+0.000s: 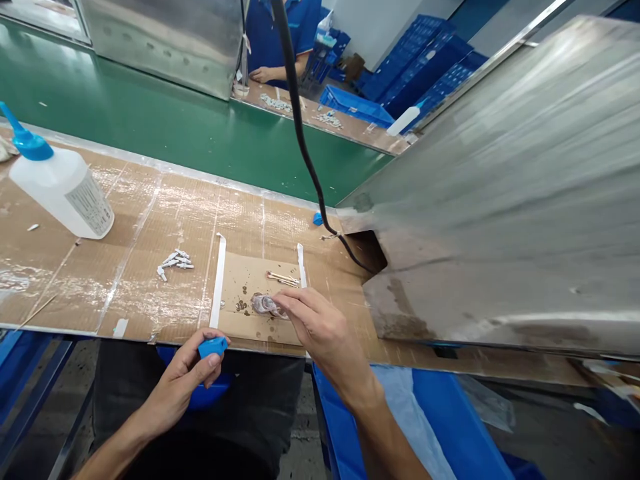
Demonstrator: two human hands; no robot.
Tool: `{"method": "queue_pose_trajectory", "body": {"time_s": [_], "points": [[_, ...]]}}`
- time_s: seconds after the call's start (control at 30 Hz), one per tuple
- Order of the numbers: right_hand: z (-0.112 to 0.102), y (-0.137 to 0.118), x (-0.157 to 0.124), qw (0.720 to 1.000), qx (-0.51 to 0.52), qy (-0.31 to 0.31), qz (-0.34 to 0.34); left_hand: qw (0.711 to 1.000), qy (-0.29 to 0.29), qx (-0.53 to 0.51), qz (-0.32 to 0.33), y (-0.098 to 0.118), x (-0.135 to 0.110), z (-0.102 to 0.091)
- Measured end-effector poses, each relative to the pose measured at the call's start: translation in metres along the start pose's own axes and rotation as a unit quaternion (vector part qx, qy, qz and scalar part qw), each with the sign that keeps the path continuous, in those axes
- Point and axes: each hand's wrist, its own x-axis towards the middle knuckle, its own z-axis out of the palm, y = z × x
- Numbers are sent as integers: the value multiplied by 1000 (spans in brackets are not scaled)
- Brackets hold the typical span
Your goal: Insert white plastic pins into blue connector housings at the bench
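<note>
My left hand (193, 367) is closed round a small blue plastic piece (213, 346), held at the front edge of the cardboard-covered bench. With fingers pinched together, my right hand (317, 327) reaches to a small cloudy, clear cup-like item (263, 305). Whatever is between those fingertips is hidden or too small to name. The item stands on a brown cardboard sheet (240, 273) spotted with dark wet marks. Several thin sticks like cotton swabs (283, 279) lie on the sheet behind it. White tape strips (218, 283) run along the sheet's sides.
A pile of small white parts (175, 261) lies left of the sheet. A white bottle with a blue nozzle (65, 190) stands further left. A black cable (300, 127) hangs down beside a metal housing (490, 187). Across the green belt (165, 127), a co-worker's hand (263, 75) rests.
</note>
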Motion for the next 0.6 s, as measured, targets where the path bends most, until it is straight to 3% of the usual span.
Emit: {"method": "queue_pose_trajectory", "body": {"time_s": [0.3, 0.6], "points": [[-1, -4, 4, 998, -9, -56, 11, 1000, 4, -22, -20, -5, 1, -3], [2, -5, 6, 1000, -16, -24, 1, 999, -13, -31, 0, 2, 3, 1]]}}
